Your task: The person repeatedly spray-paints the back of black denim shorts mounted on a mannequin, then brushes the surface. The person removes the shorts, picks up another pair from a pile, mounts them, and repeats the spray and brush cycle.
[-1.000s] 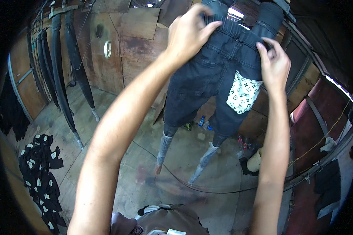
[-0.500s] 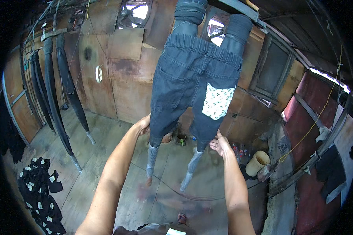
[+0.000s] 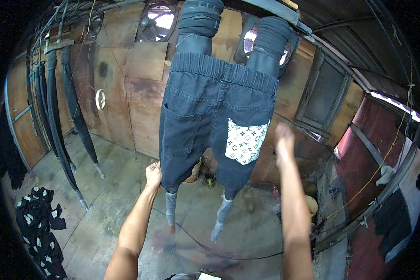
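Black denim shorts [image 3: 191, 102] with an elastic waistband hang in front of me, pulled over two dark leg-shaped forms [image 3: 195, 44] whose tops are wrapped in cloth bands. A white patterned patch pocket [image 3: 247, 140] shows on the right side of the shorts. My left hand [image 3: 153, 175] is closed at the outer edge of the left leg, near its hem, with the fabric in its fingers. To the right of the patch, my right hand [image 3: 284, 142] is raised beside the shorts, apart from them. Motion smears its fingers. Grey wrapped lower ends [image 3: 222, 217] of the forms stick out below the hems.
More dark hanging forms [image 3: 63, 126] stand at the left. A heap of black garments with white patches [image 3: 39, 233] lies on the floor [image 3: 112, 219]. Fans [image 3: 156, 22] sit high in the wall. At right are a pale bucket [image 3: 311, 205] and a yellow cord [image 3: 366, 189].
My right hand has risen from the right hem to beside the patch pocket. My left hand has closed at the left hem. The shorts appear lower and farther left in view.
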Motion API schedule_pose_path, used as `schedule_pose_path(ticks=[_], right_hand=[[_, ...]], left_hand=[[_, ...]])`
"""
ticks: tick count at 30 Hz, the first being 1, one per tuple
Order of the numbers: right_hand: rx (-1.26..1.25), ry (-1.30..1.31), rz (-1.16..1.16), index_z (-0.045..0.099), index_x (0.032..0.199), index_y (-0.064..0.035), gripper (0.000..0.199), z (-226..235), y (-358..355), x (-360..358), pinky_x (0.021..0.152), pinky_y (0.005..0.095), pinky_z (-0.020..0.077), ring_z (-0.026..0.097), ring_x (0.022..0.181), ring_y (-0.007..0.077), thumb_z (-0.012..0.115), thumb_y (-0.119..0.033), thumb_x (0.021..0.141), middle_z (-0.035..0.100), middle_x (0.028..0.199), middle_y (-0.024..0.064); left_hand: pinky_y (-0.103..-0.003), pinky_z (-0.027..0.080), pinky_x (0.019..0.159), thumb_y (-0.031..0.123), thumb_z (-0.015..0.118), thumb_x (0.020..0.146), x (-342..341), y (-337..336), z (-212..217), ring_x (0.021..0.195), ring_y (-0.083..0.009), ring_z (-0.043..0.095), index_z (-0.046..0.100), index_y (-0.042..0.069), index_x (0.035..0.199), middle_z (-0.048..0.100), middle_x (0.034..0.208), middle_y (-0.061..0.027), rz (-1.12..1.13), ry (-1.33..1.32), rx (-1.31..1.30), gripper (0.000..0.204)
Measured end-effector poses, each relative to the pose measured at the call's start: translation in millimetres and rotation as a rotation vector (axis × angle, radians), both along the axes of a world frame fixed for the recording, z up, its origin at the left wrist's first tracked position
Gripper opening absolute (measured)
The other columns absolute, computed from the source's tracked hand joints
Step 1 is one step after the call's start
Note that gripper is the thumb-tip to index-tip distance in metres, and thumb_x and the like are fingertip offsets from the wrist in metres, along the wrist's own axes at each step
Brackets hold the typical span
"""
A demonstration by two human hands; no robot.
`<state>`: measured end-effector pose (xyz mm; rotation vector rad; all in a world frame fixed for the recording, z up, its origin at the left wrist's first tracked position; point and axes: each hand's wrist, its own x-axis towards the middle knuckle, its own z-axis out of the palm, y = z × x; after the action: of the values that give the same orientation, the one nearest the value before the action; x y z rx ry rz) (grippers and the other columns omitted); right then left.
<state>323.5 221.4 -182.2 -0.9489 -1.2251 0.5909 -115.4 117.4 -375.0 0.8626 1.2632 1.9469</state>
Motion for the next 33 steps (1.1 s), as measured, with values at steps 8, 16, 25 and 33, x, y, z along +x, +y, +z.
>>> schedule_pose_path(ticks=[8, 16, 25, 33], right_hand=[[0.246, -0.049, 0.381, 0.035, 0.149, 0.0115, 0.098, 377, -10, 0, 0.121, 0.0549, 0.0119, 0.043, 0.137, 0.0350, 0.025, -0.073, 0.101, 0.043, 0.148, 0.0318], [0.512, -0.466, -0.100, 0.060, 0.139, -0.0030, 0.085, 426, 4, -42, 0.106, 0.0429, 0.0411, 0.063, 0.119, 0.0284, 0.051, -0.074, 0.093, 0.069, 0.126, 0.0204], [1.257, -0.841, -0.339, 0.069, 0.091, -0.0085, 0.036, 218, -114, -179, 0.072, 0.0437, 0.0560, 0.069, 0.083, 0.0330, 0.063, -0.044, 0.097, 0.071, 0.089, 0.0132], [1.072, -0.848, -0.332, 0.068, 0.065, -0.0096, 0.050, 214, -98, -167, 0.053, 0.0455, 0.0515, 0.065, 0.055, 0.0379, 0.068, -0.051, 0.093, 0.060, 0.055, 0.0180]], left_hand=[[-0.028, 0.033, 0.051, 0.017, 0.060, 0.103, 19, -1, 1, 0.056, -0.0046, 0.040, 0.059, 0.009, 0.068, 0.055, 0.064, 0.0054, 0.066, 0.041, 0.001, 0.036], [-0.029, 0.031, 0.047, 0.021, 0.063, 0.103, 37, 1, -5, 0.053, -0.0052, 0.037, 0.055, 0.008, 0.062, 0.051, 0.059, 0.0041, 0.085, -0.007, -0.030, 0.044], [-0.039, 0.053, 0.067, 0.024, 0.072, 0.094, -36, -26, 83, 0.075, -0.0260, 0.065, 0.070, -0.003, 0.091, 0.066, 0.078, -0.0134, -0.449, 1.008, -0.632, 0.027], [-0.044, 0.049, 0.085, 0.038, 0.064, 0.099, -8, -56, 474, 0.091, -0.0310, 0.064, 0.068, -0.001, 0.109, 0.069, 0.098, -0.0183, 0.708, 1.214, 0.759, 0.041]])
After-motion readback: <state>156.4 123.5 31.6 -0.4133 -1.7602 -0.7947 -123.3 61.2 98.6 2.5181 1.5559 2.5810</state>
